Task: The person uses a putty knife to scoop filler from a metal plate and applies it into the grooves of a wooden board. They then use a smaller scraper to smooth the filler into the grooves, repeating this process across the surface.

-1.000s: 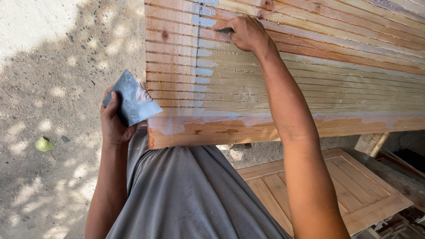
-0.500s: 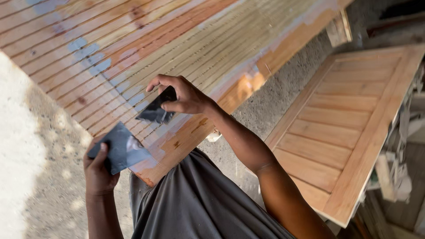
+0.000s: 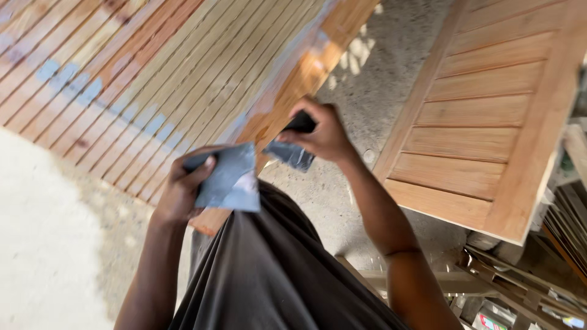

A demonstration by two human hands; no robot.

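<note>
Right hand drawn off the slatted panel and brought in toward the left hand.

Head view: since a second ago the right hand (image 3: 318, 131) has been lifted from the far slats of the slatted wooden panel (image 3: 153, 79) and pulled back over its near rail; half a second ago it was still pressed on the wood with the dark sanding pad (image 3: 293, 150), which is now held clear of the surface, so rubbing appears to be paused. The pad is pinched between thumb and curled fingers, the wrist bent, the forearm raised from the lower right. The left hand (image 3: 183, 186) is closed on a folded grey sheet of sandpaper (image 3: 229, 177), held in front of the dark shirt (image 3: 269, 275), just beside the pad. A second louvred door (image 3: 489, 122) lies on the ground at right.
</note>
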